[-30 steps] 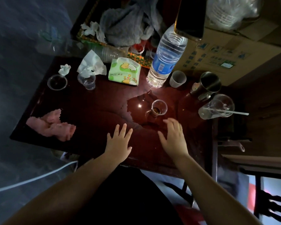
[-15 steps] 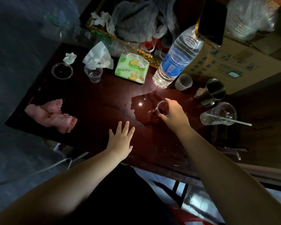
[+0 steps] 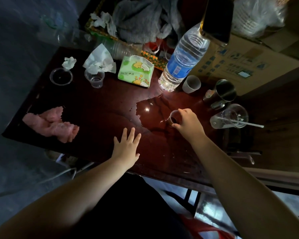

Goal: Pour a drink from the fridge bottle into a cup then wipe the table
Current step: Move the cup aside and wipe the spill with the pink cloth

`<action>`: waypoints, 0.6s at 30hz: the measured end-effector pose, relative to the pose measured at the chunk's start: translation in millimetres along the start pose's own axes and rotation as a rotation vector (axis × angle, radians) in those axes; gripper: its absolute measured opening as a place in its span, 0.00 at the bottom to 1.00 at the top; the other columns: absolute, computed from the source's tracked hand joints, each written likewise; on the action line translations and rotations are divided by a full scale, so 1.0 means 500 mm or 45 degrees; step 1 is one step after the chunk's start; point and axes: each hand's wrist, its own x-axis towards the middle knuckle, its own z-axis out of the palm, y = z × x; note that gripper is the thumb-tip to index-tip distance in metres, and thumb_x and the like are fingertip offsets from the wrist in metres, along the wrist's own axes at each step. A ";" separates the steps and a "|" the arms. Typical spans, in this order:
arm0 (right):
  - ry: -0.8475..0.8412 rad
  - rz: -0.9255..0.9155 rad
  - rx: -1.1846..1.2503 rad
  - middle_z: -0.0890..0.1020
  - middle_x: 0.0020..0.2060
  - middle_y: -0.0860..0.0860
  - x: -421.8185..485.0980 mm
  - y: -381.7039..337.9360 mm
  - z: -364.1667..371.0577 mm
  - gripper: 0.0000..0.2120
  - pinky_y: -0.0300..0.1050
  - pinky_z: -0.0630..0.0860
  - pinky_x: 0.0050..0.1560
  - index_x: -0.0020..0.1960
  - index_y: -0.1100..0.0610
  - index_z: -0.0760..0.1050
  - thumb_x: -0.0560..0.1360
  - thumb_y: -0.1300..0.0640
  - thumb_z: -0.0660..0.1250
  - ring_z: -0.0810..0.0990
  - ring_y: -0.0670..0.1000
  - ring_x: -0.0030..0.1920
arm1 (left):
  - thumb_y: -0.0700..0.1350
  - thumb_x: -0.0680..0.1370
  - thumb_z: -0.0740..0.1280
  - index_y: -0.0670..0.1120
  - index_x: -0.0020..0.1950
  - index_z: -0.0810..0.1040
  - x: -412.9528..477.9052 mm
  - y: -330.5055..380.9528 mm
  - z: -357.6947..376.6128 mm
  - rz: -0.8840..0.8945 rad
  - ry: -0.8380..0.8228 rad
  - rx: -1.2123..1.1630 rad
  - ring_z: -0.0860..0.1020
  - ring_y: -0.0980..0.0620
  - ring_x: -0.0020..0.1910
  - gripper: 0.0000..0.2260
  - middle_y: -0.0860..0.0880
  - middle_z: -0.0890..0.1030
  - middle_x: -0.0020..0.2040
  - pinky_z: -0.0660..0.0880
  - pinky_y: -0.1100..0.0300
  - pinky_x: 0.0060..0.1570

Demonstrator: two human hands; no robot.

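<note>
A small clear plastic cup (image 3: 173,118) with a little dark drink stands in a puddle of spilled liquid (image 3: 152,111) on the dark red table (image 3: 93,104). My right hand (image 3: 188,122) grips the cup's rim and side with thumb and fingers. My left hand (image 3: 127,146) lies flat on the table near its front edge, fingers spread. A large clear water bottle (image 3: 183,61) with a blue label stands behind the puddle. A crumpled pink cloth (image 3: 52,124) lies at the left.
A green tissue pack (image 3: 136,71), used tissues (image 3: 100,61), two empty clear cups (image 3: 94,78) and a white cup (image 3: 191,84) line the back. At the right are a steel mug (image 3: 221,93) and a tipped clear cup with a straw (image 3: 230,119). A cardboard box (image 3: 248,59) stands behind.
My right hand reached forward from the table's front edge to the small cup and now grips it. My left hand has stayed flat on the table.
</note>
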 end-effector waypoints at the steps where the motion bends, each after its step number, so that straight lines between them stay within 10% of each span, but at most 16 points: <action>1: 0.004 0.012 0.004 0.70 0.65 0.56 -0.004 0.005 0.000 0.34 0.51 0.70 0.63 0.71 0.60 0.65 0.70 0.53 0.74 0.69 0.57 0.65 | 0.57 0.80 0.60 0.50 0.78 0.44 0.000 0.000 0.000 0.000 0.000 0.001 0.42 0.39 0.76 0.34 0.44 0.41 0.78 0.56 0.38 0.70; 18: 0.267 0.074 0.204 0.71 0.67 0.55 -0.098 0.073 -0.063 0.36 0.42 0.63 0.65 0.72 0.58 0.62 0.70 0.52 0.73 0.68 0.52 0.68 | 0.59 0.79 0.58 0.50 0.78 0.43 -0.003 0.001 -0.001 0.012 -0.009 0.074 0.43 0.40 0.76 0.35 0.45 0.41 0.78 0.57 0.39 0.70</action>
